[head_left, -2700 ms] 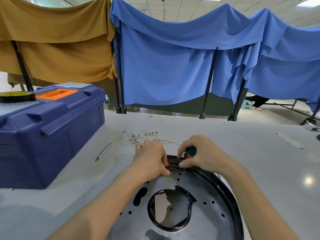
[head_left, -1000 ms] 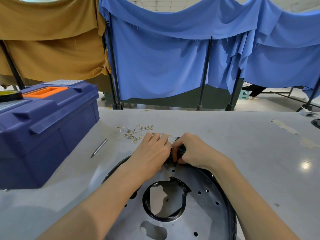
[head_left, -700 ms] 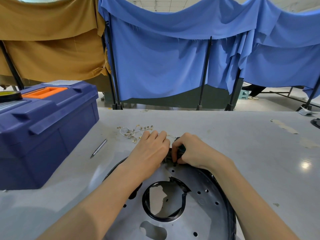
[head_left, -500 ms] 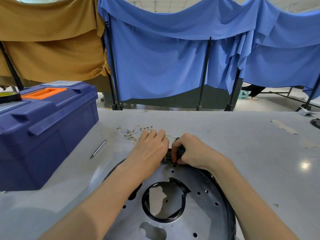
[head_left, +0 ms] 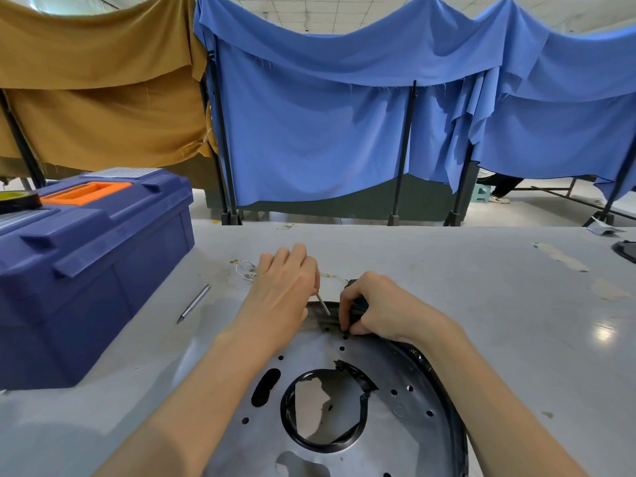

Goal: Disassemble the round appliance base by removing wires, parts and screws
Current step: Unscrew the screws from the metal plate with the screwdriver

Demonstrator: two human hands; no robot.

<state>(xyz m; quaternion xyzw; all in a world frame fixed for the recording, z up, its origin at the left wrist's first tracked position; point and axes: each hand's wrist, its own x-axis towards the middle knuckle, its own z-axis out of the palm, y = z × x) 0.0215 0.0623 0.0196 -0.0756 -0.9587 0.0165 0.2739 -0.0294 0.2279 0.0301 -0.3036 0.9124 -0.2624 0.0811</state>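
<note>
Lifted off the rim where it sat half a second ago, the left hand (head_left: 282,297) is now higher and further left, clear of the right hand (head_left: 385,308). A thin white wire (head_left: 323,305) now shows, running from under its curled fingers down to the far edge of the round appliance base (head_left: 389,438). The fingers appear to pinch the wire (the grip itself is hidden behind the back of the hand).

The right hand is curled tight round a dark teal-and-black object (head_left: 359,302), its fingertips (head_left: 344,325) pressed together onto the base's black rim.

The base lies flat on the grey table (head_left: 499,304), in the lower centre of the frame, under both forearms. It is a grey perforated disc with a black-edged central opening.

Loose wires (head_left: 245,268) lie just beyond the left hand. A slim metal pin (head_left: 194,303) lies left of it, near the blue toolbox (head_left: 96,256), which carries a tape roll (head_left: 15,200) at the far left.
</note>
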